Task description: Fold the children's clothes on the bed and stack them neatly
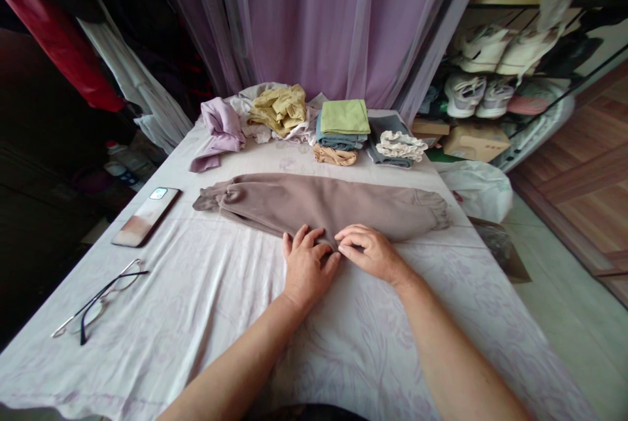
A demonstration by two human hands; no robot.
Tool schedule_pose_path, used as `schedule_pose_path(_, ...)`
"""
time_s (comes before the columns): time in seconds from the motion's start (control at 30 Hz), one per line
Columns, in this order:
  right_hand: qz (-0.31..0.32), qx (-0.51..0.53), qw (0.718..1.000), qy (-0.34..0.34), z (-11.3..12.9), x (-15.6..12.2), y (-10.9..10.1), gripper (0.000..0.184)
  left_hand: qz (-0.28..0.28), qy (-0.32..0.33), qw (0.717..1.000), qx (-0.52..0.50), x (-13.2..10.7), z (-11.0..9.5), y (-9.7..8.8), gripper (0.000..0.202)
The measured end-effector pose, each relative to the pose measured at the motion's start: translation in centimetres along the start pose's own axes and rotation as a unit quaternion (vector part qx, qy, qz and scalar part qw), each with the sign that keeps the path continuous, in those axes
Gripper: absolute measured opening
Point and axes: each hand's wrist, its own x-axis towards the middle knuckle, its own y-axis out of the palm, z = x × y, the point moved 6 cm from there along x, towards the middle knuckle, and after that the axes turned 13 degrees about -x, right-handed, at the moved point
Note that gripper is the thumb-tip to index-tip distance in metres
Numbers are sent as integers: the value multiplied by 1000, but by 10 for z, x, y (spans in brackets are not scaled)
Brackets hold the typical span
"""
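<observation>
Brown trousers lie lengthwise across the table, folded into a long strip with a gathered end at left and right. My left hand rests on their near edge with its fingers spread. Beside it, my right hand has thumb and fingertips pinched together on the same edge, near the middle. The tips of both hands almost meet there. What lies under my left palm is hidden.
A phone and eyeglasses lie on the left of the table. Behind the trousers are a loose heap of clothes, a folded stack topped by green cloth, and dark folded cloth with white ruffles. A shoe rack stands right.
</observation>
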Motion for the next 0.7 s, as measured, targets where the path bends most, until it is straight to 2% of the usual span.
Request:
schedule_pose_path(0.07, 6, -5, 1000, -10, 2, 0, -1, 17, 16, 23, 1000, 12, -3, -4, -3, 11)
schedule_pose_path(0.17, 9, -37, 999, 5, 7, -1, 0, 5, 34, 42, 998, 21, -5, -6, -9, 11)
schedule_pose_path(0.27, 11, -89, 996, 8, 14, -1, 4, 23, 49, 47, 998, 20, -1, 2, -18, 13)
schedule_pose_path(0.33, 6, -114, 993, -6, 18, -1, 8, 23, 43, 43, 998, 29, 4, 14, -29, 12)
schedule_pose_path(0.4, -1, -120, 993, -18, 18, -1, 12, 15, 31, 40, 997, 54, 11, 32, -44, 13)
schedule_pose_path(0.47, -9, -111, 993, -25, 16, 0, 15, 10, 21, 44, 995, 91, 17, 52, -63, 20)
schedule_pose_path(0.53, -16, -100, 995, -24, 14, 1, 16, 10, 2, 49, 990, 135, 23, 71, -84, 25)
schedule_pose_path(0.7, -20, -99, 995, -10, 14, 2, 16, 15, -16, 83, 976, 198, 35, 108, -127, 23)
